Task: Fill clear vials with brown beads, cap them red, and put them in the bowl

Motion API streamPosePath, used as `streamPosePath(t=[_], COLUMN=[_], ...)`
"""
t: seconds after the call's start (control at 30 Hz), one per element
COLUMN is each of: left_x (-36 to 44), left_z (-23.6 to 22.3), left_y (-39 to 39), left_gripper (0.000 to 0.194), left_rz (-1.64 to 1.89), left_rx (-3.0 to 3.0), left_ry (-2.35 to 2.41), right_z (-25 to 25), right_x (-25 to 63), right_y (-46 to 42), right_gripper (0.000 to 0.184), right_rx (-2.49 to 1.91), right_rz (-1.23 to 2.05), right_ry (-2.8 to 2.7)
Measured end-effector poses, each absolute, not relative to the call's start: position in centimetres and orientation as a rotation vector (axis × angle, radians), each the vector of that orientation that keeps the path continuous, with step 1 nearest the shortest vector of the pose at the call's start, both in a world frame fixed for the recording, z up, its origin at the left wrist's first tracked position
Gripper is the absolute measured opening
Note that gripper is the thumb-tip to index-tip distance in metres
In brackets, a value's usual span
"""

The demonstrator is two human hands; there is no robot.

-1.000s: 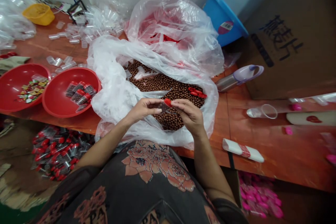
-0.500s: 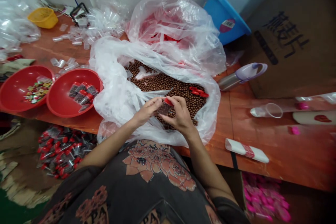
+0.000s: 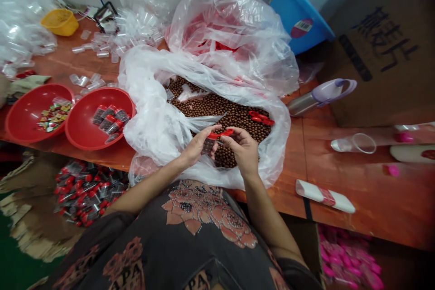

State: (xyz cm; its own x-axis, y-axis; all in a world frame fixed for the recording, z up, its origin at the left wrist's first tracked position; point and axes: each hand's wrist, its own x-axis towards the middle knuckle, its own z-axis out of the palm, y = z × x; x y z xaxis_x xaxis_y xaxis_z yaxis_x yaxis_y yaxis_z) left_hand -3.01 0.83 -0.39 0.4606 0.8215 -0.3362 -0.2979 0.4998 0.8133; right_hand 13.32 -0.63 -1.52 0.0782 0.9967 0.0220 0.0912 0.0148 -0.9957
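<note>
My left hand [image 3: 197,148] is closed around a small clear plastic container [image 3: 207,146] filled with brown balls. A red cap [image 3: 224,133] spans from the container's top to my right hand [image 3: 246,148], whose thumb and fingers pinch its right end. Whether the cap is fastened to the container is hard to make out. Both hands are above a white plastic bag [image 3: 149,113] spread open around a heap of brown chocolate-like balls [image 3: 217,108]. Several loose red caps [image 3: 261,118] lie on the balls, close to my right hand.
To the left stand a red bowl [image 3: 76,133] with filled containers and another [image 3: 16,120] with small wrapped pieces. Behind are a clear bag [image 3: 234,22] with red contents and a blue tub [image 3: 295,13]. A steel bottle [image 3: 301,105] and large carton [image 3: 377,90] stand at right.
The container passed from both hands to my right hand, then back into my left. My right hand now pinches the red cap, stretched out to the right. The view shifted slightly.
</note>
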Motion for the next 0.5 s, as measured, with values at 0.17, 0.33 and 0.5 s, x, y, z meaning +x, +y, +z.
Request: streamPosePath(t=[0.17, 0.33, 0.5], left_x=[-2.5, -2.3, -2.4], left_z=[-0.6, -0.7, -0.7], left_y=[0.9, 1.1, 1.4], left_gripper=[0.066, 0.083, 0.067], left_rz=[0.797, 0.768, 0.794], left_rx=[0.719, 0.744, 0.858], left_ry=[0.936, 0.944, 1.072], right_z=[-0.6, -0.5, -1.3], right_x=[12.7, 12.0, 11.7], right_y=[-0.9, -1.3, -0.6], right_gripper=[0.064, 0.081, 0.069], right_rx=[-1.274, -1.322, -1.272], right_rz=[0.667, 0.361, 0.21], right_ry=[-1.893, -2.166, -2.234])
